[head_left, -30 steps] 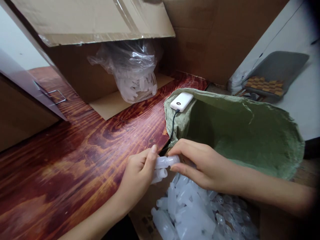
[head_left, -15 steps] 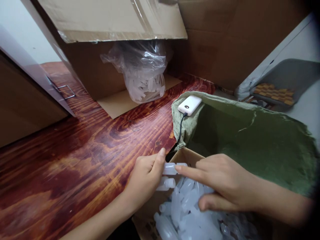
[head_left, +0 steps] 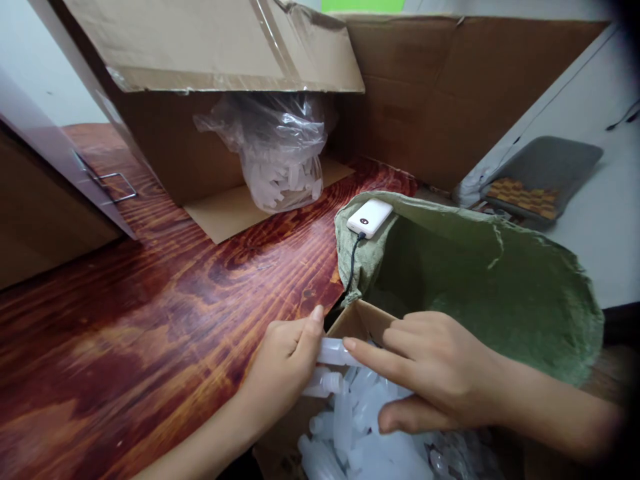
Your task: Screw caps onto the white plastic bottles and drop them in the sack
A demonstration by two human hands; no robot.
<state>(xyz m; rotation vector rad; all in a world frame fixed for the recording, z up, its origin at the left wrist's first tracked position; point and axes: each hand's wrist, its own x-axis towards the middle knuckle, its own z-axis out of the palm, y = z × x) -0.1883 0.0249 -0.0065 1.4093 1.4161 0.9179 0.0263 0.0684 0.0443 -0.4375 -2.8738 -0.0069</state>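
My left hand (head_left: pixel 289 357) is closed around translucent white plastic bottles. One small bottle (head_left: pixel 332 352) sticks out from between thumb and fingers, pointing right. Lower in the same grip, a second bottle (head_left: pixel 326 383) shows its threaded neck. My right hand (head_left: pixel 425 373) has its index fingertip against the right end of the upper bottle. Its thumb stands apart below, the other fingers are bent, and I see nothing held in it. Beneath both hands, a cardboard box (head_left: pixel 367 319) holds a heap of similar bottles (head_left: pixel 370 427).
A green woven sack (head_left: pixel 480 293) gapes at the right, with a white power bank (head_left: pixel 371 218) and black cable on its rim. A clear bag (head_left: pixel 285 173) of white plastic pieces sits in a large carton (head_left: pixel 210 47) on the reddish wooden table (head_left: pixel 165 307). Behind is a grey bin (head_left: pixel 575 163).
The view has shifted, showing more of the carton's top edge and the bin. Both hands keep nearly the same pose, with the right index finger still at the upper bottle.
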